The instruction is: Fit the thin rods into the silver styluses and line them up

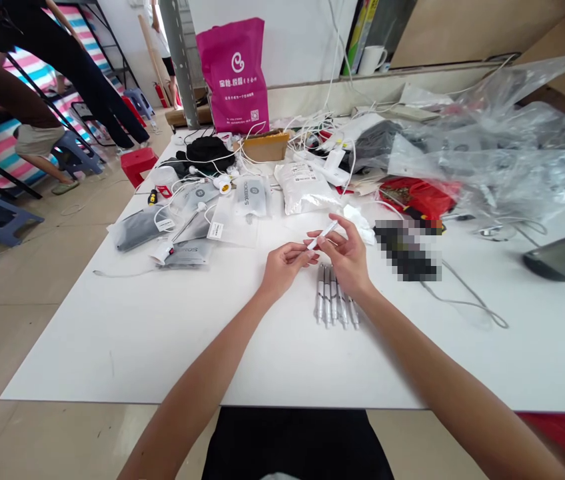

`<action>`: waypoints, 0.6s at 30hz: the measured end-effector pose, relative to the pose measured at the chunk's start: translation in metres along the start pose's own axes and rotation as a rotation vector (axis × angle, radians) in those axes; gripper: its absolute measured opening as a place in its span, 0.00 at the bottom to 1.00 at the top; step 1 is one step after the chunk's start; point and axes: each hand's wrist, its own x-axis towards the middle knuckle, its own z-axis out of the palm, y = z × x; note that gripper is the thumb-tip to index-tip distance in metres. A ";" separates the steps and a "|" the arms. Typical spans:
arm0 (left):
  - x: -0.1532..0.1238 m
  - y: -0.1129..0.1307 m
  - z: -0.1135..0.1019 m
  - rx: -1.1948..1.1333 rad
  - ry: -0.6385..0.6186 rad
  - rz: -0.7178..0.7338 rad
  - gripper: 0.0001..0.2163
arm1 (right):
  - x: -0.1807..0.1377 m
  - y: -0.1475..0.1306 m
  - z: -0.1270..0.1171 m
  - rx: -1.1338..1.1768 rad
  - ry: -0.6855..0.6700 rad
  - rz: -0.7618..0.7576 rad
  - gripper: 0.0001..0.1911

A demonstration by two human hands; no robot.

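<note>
R hand [345, 257] pinches slim white plastic tube [323, 235] betw fingers; L hand [285, 261] half-open, curled, just beside tube's lower end. Row of slim silver-and-white pens [335, 303] lies at 6 o'clock on white table [162, 347].

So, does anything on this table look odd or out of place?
The tangle of white cables at the far end of the white table stands out: the cables loop over each other and the sealed pouches, unlike the fairly tidy row of slim silver sticks. A crumpled clear plastic sheet also sprawls across the right side.
</note>
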 end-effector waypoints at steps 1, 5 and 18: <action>0.000 -0.001 0.000 -0.001 -0.002 0.003 0.19 | 0.000 0.000 0.000 0.017 0.005 0.006 0.33; 0.001 -0.002 -0.001 0.016 -0.004 0.005 0.20 | 0.002 0.002 0.000 0.058 0.028 0.016 0.32; 0.000 -0.002 -0.003 0.030 -0.041 0.007 0.19 | 0.001 0.001 -0.003 0.075 -0.025 0.021 0.23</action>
